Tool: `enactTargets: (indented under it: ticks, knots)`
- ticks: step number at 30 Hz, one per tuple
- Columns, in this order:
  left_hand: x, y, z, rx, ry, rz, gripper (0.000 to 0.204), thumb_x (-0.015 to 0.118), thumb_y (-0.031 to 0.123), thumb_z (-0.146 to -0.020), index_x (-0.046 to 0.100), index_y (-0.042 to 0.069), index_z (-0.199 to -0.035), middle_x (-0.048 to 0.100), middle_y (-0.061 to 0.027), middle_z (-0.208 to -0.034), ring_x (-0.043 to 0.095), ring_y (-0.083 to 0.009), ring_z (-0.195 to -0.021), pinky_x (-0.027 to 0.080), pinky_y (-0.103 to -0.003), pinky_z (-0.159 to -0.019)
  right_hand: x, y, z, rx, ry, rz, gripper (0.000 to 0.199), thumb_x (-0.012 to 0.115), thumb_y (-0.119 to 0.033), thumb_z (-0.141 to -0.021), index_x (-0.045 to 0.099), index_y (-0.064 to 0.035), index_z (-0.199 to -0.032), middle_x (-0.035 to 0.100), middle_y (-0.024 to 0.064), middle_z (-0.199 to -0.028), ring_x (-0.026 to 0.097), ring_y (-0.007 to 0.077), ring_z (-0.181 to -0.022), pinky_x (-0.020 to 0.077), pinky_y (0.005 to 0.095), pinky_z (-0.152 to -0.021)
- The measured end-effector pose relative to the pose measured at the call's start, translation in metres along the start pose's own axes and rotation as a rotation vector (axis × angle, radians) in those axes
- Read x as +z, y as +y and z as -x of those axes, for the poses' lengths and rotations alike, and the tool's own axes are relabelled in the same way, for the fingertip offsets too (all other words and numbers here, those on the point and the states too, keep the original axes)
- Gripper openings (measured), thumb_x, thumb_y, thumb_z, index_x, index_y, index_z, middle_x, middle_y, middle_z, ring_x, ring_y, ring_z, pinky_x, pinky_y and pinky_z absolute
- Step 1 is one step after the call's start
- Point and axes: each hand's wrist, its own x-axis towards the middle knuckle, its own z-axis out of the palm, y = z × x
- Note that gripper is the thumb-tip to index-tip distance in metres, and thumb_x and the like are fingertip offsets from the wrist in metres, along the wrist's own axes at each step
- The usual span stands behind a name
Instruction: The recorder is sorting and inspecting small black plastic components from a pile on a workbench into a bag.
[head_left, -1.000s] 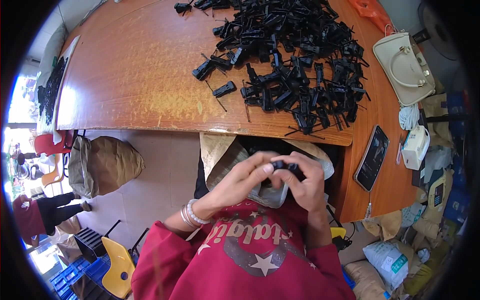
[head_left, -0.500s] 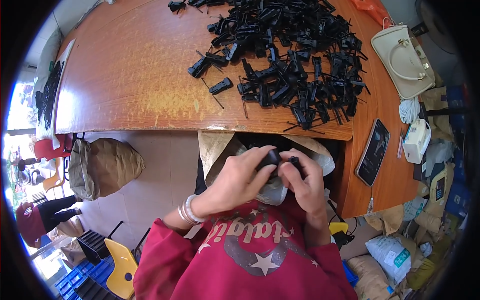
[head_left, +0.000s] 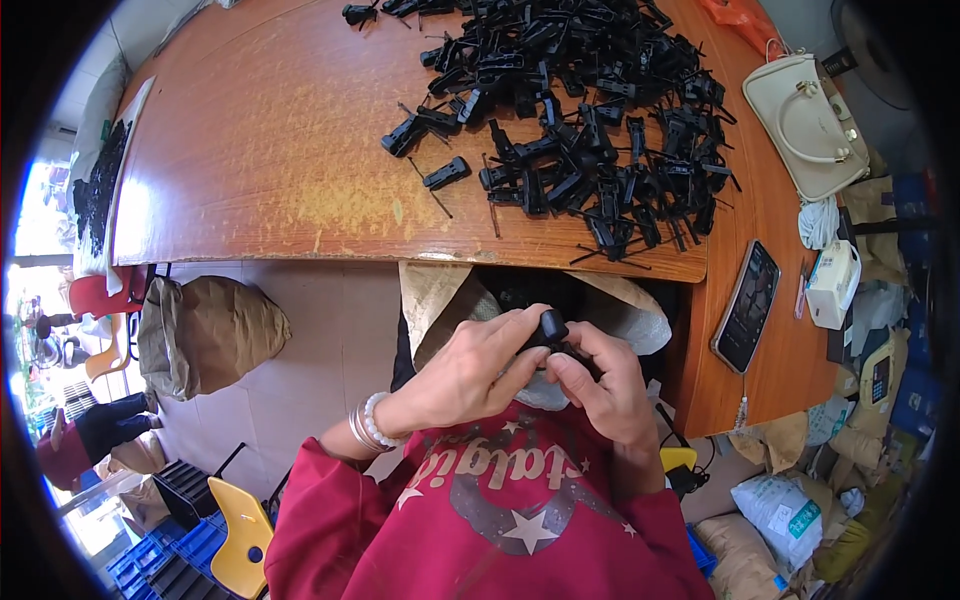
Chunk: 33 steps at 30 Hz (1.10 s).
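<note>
Gaping sack [head_left: 630, 310] under both hands' black clip [head_left: 551, 326]

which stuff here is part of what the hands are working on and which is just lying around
In use:
left hand
right hand
small black plastic part held between them
pile of black plastic parts
open sack under the hands

Lying about:
cream handbag
phone
brown sack

A cream handbag [head_left: 808, 122] sits at upper right on the wooden tabletop [head_left: 260, 150]; a phone [head_left: 747, 305] lies right of centre (screen dark), a brown sack [head_left: 205, 333] on the floor at left.
</note>
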Motion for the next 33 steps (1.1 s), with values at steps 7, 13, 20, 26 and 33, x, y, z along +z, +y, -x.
enactTargets:
  ticks: [7, 13, 20, 26, 33]
  knots:
    - [0.007, -0.009, -0.002, -0.035, 0.016, 0.052, 0.041, 0.057, 0.003, -0.082, 0.045, -0.006, -0.121, 0.058, -0.0215, -0.094, 0.059, -0.0370, -0.081, 0.048, -0.038, -0.072, -0.009, 0.015, -0.004, 0.252, -0.066, -0.462, 0.019, 0.054, -0.011, -0.089, 0.056, 0.0034, -0.101, 0.059, 0.0011, -0.075, 0.054, 0.0072, -0.064, 0.0433, 0.0210, -0.058]
    - [-0.030, -0.051, -0.021, 0.114, 0.425, -0.444, 0.032, 0.061, 0.008, -0.081, 0.053, -0.002, -0.110, 0.056, -0.0198, -0.101, 0.055, -0.0369, -0.092, 0.045, -0.040, -0.079, -0.015, 0.024, 0.002, 0.068, 0.015, 0.271, 0.022, 0.055, -0.010, -0.085, 0.061, 0.0043, -0.101, 0.059, 0.0133, -0.065, 0.058, 0.0200, -0.060, 0.0444, 0.0290, -0.059]
    - [-0.056, -0.093, -0.049, -0.046, 0.681, -0.737, 0.021, 0.066, 0.009, -0.073, 0.057, -0.002, -0.089, 0.052, -0.0150, -0.096, 0.047, -0.0339, -0.093, 0.040, -0.041, -0.080, -0.007, 0.024, 0.004, -0.024, -0.054, 0.243, 0.020, 0.063, -0.013, -0.081, 0.063, 0.0014, -0.094, 0.066, 0.0132, -0.077, 0.064, 0.0182, -0.071, 0.0465, 0.0261, -0.064]
    - [-0.019, -0.044, -0.024, 0.129, 0.656, -0.561, 0.026, 0.067, 0.004, -0.066, 0.056, 0.001, -0.089, 0.053, -0.0154, -0.096, 0.050, -0.0375, -0.101, 0.038, -0.048, -0.086, -0.006, 0.036, 0.001, 0.091, 0.367, -0.119, 0.011, 0.066, -0.010, -0.080, 0.065, 0.0003, -0.082, 0.057, -0.0013, -0.065, 0.047, 0.0050, -0.057, 0.0375, 0.0193, -0.051]
    - [0.025, -0.022, 0.001, 0.236, 0.274, -0.126, 0.040, 0.071, 0.014, -0.070, 0.051, -0.002, -0.101, 0.052, -0.0186, -0.109, 0.041, -0.0368, -0.118, 0.037, -0.045, -0.098, -0.010, 0.021, -0.007, 0.129, 0.268, -0.042, 0.015, 0.066, -0.007, -0.079, 0.064, 0.0010, -0.091, 0.051, -0.0021, -0.069, 0.040, 0.0030, -0.052, 0.0292, 0.0175, -0.045]
